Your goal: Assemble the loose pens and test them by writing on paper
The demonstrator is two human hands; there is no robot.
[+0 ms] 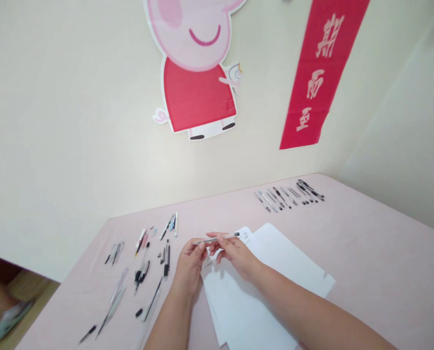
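Observation:
A slim pen (210, 240) with a clear barrel and a dark right end lies almost level between my two hands, above the sheets of white paper (275, 262). My left hand (190, 260) pinches its left end between thumb and fingers. Toward the dark end, my right hand (235, 253) grips the barrel with thumb and forefinger, its other fingers curled beneath. Some small handwriting shows on the top edge of the paper. Left of my left hand lie loose pen parts, among them a black-and-grey barrel (166, 260) and a thin refill (154, 296).
A row of pens (290, 198) lies at the back right of the pink table (377, 253). More pens and parts (141, 272) are scattered on the left, with a small black cap (139, 312) near the front. A wall stands behind. Another person's foot (9, 316) shows at lower left.

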